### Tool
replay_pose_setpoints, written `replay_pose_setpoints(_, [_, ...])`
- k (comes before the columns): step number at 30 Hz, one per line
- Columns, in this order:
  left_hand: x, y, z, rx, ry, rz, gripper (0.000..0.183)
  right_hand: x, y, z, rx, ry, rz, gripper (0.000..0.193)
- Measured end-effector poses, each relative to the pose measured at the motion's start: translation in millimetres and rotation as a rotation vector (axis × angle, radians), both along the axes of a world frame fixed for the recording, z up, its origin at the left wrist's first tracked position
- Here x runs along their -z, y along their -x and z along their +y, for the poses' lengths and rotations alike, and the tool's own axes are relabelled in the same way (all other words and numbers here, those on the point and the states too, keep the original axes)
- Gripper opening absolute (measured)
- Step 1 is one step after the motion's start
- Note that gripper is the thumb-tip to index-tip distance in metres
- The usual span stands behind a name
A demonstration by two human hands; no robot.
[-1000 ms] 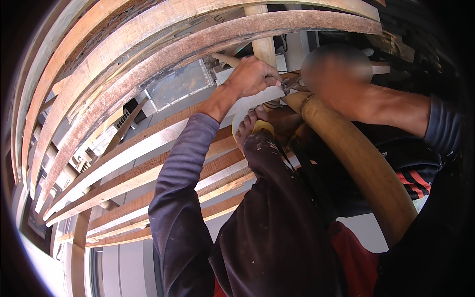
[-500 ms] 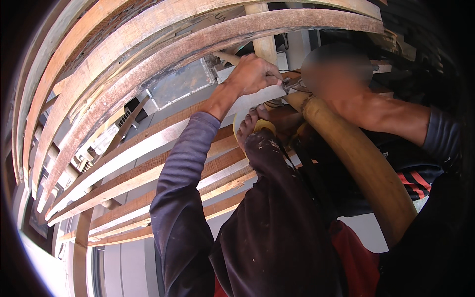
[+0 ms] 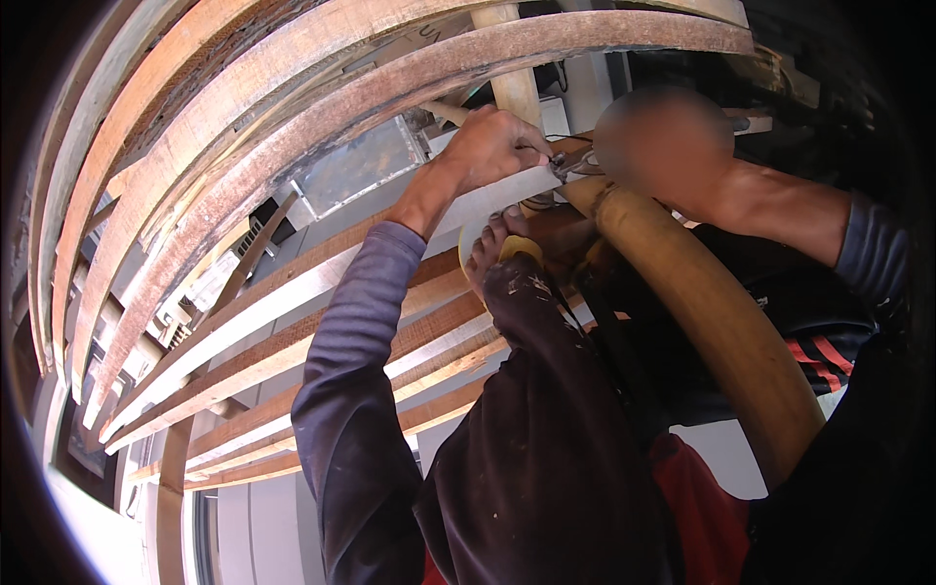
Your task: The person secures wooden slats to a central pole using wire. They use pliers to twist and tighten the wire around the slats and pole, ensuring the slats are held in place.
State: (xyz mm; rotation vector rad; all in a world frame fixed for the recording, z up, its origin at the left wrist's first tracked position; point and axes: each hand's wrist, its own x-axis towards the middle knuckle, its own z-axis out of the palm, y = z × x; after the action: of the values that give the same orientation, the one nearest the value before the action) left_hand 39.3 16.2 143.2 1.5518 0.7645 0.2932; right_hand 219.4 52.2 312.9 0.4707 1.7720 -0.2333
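Note:
My left hand (image 3: 492, 146) is closed, fingers pinched together over the end of a pale-faced wooden beam (image 3: 497, 200). What its fingertips grip is too small to make out. My right hand (image 3: 665, 141) is smeared by a blur, closed around pliers (image 3: 582, 161) whose metal jaws show beside the left fingertips. The jaws meet a small dark bit, perhaps wire, where the beam meets a thick bamboo pole (image 3: 712, 312). That pole slants down to the lower right, beneath my right forearm.
My foot (image 3: 495, 244), in a yellow-strapped sandal, rests on the beams below my hands. Long wooden slats (image 3: 390, 93) curve across the upper left. An upright pole (image 3: 517, 93) stands behind my hands. A framed grey panel (image 3: 359, 166) lies lower down beyond the slats.
The view has shifted slightly. My left hand stays pinched at the joint, and the plier jaws show a little more clearly beside it. My right forearm has shifted slightly.

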Motion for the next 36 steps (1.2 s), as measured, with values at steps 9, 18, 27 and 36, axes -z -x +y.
replay_pose_setpoints(9, [-7,-2,3,0.000,-0.056,0.008,0.022,3,-31,11,0.303,0.008,0.223,0.060])
replay_pose_setpoints(18, [-22,0,-11,-0.076,-0.093,0.074,0.023,18,-52,13,0.328,0.012,0.331,0.045])
replay_pose_setpoints(27, [-53,-56,-157,-0.271,0.412,-0.201,0.029,40,-63,11,0.367,0.027,0.294,0.041])
replay_pose_setpoints(36, [-48,-86,-146,-0.673,0.462,-0.060,0.024,44,-75,4,0.328,0.005,0.366,0.041])
